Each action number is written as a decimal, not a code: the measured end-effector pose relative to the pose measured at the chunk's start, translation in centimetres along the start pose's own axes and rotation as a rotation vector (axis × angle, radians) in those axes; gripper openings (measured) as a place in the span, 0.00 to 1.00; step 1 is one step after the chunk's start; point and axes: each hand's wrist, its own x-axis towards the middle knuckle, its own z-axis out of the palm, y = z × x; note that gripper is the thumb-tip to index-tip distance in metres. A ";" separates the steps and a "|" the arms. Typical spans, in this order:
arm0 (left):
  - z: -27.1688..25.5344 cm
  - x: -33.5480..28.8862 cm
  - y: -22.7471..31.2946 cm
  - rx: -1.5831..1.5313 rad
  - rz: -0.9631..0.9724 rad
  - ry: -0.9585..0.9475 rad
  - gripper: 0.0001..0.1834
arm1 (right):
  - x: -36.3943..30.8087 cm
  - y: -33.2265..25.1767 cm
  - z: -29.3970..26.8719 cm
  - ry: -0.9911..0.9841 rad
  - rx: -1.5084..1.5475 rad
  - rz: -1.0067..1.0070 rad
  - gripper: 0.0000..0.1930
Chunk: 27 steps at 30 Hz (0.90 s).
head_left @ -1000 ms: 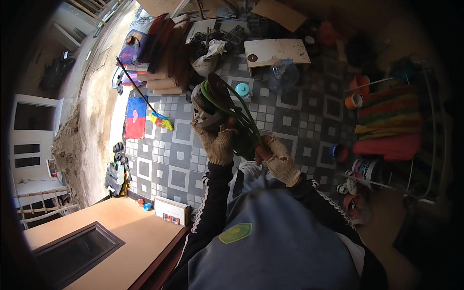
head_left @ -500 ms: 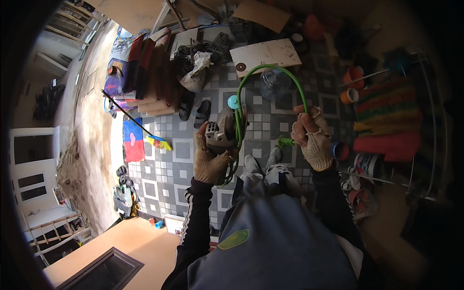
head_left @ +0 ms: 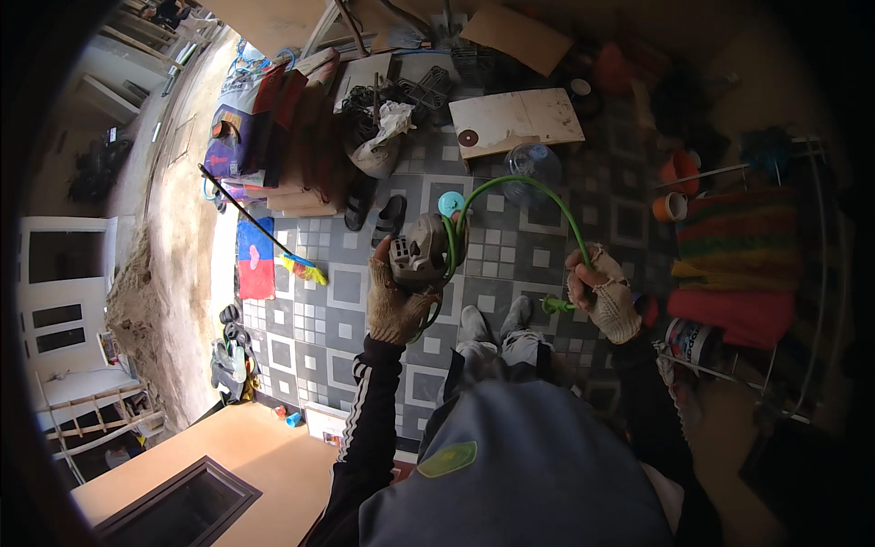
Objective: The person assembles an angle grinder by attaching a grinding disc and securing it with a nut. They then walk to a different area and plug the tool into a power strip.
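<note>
In my left hand (head_left: 394, 303), in a cream fingerless knit glove, is a grey handheld power tool (head_left: 419, 251) with vent slots. My fingers are closed around its body. A green power cord (head_left: 524, 180) is looped about the tool and arches over to the right. My right hand (head_left: 604, 292), gloved the same way, grips the cord with bent fingers. The cord's green plug end (head_left: 555, 304) sticks out to the left beneath that hand. Part of the looped cord is hidden behind the tool and my left hand.
Dark sandals (head_left: 390, 219) and a turquoise round object (head_left: 450, 203) lie beyond the tool. Farther off are a stained white board (head_left: 515, 118) and a clear plastic bottle (head_left: 533, 169). A broom (head_left: 251, 223) lies left; a rack with striped cloth (head_left: 734, 242) stands right.
My right hand has moved down and slightly right, drawing the cord's arch lower and wider. The left hand still holds the tool, and fewer cord loops show beside it.
</note>
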 end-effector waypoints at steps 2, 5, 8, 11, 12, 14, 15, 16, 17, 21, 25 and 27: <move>0.4 0.1 0.6 0.155 -0.011 -0.083 0.58 | 1.8 -1.5 1.7 -0.016 0.054 -0.099 0.13; 0.0 0.5 1.7 0.455 0.200 -0.120 0.54 | 5.2 -5.1 5.0 -0.006 0.013 -0.118 0.12; -1.4 0.7 2.2 0.584 0.287 -0.209 0.51 | 6.7 -7.4 7.5 -0.106 -0.248 -0.114 0.15; -2.4 0.5 1.4 0.714 0.361 -0.181 0.50 | 5.8 -7.1 9.4 -0.185 -0.494 -0.101 0.15; -2.5 0.3 1.0 0.764 0.348 -0.145 0.50 | 5.1 -6.8 9.8 -0.221 -0.537 -0.117 0.14; -2.6 0.1 -0.2 0.721 0.353 -0.042 0.55 | 3.6 -6.0 10.1 -0.283 -0.639 -0.120 0.11; -2.8 0.2 -0.8 0.670 0.320 0.001 0.55 | 3.1 -5.7 10.2 -0.281 -0.605 -0.109 0.11; -3.0 0.1 -1.2 0.634 0.301 0.068 0.56 | 2.6 -5.5 10.4 -0.290 -0.576 -0.115 0.11; -2.9 0.1 -1.6 0.572 0.275 0.099 0.56 | 2.3 -5.5 10.4 -0.304 -0.549 -0.130 0.11; -3.4 0.1 -2.1 0.469 0.272 0.203 0.53 | 1.3 -6.1 10.9 -0.285 -0.572 -0.025 0.19; -3.3 -0.4 -1.2 0.199 0.032 0.204 0.52 | 0.3 -5.2 11.8 -0.384 -0.746 0.106 0.23; -3.2 -0.9 -0.5 0.037 0.037 0.208 0.53 | -0.3 -4.3 12.4 -0.458 -0.775 0.107 0.24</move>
